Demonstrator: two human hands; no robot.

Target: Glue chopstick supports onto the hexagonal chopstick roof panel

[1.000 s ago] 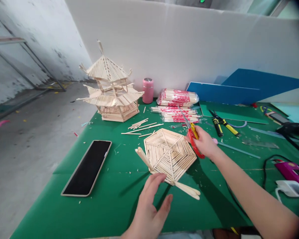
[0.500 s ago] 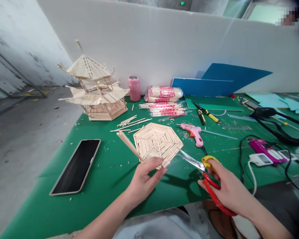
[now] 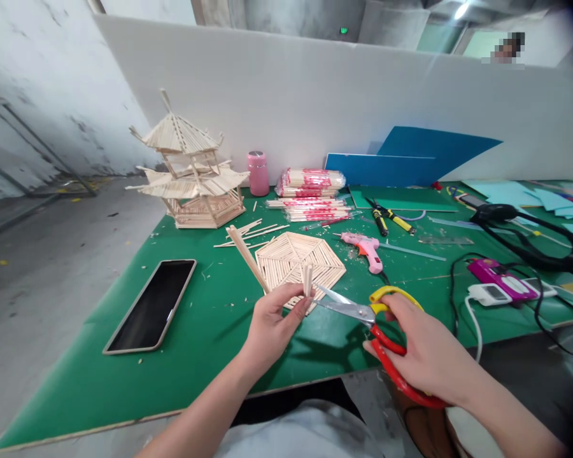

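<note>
My left hand [image 3: 273,327] is closed on a small bundle of wooden sticks [image 3: 307,280], pinched upright between thumb and fingers. In my right hand [image 3: 423,340] are scissors [image 3: 358,312] with one yellow and one red handle. Their parted blades reach left to the bundle; whether they touch it cannot be made out. Behind my left hand, a flat polygonal panel of wooden sticks [image 3: 325,261] lies on the green table [image 3: 210,375], partly hidden by the hand and bundle. A longer stick piece [image 3: 247,259] slants up at the panel's left side.
A stick pagoda model [image 3: 195,184] stands at the back left, beside a pink bottle [image 3: 258,173]. A phone [image 3: 150,306] lies at the left. Behind the panel are wrapped stick bundles [image 3: 315,210], pliers [image 3: 389,217] and a pink glue gun [image 3: 365,249]. Cables [image 3: 453,299] run at the right.
The small bundle has been turned upright in my left hand. My right hand has brought the scissors left, so the blades are now at the bundle. The camera view has shifted slightly.
</note>
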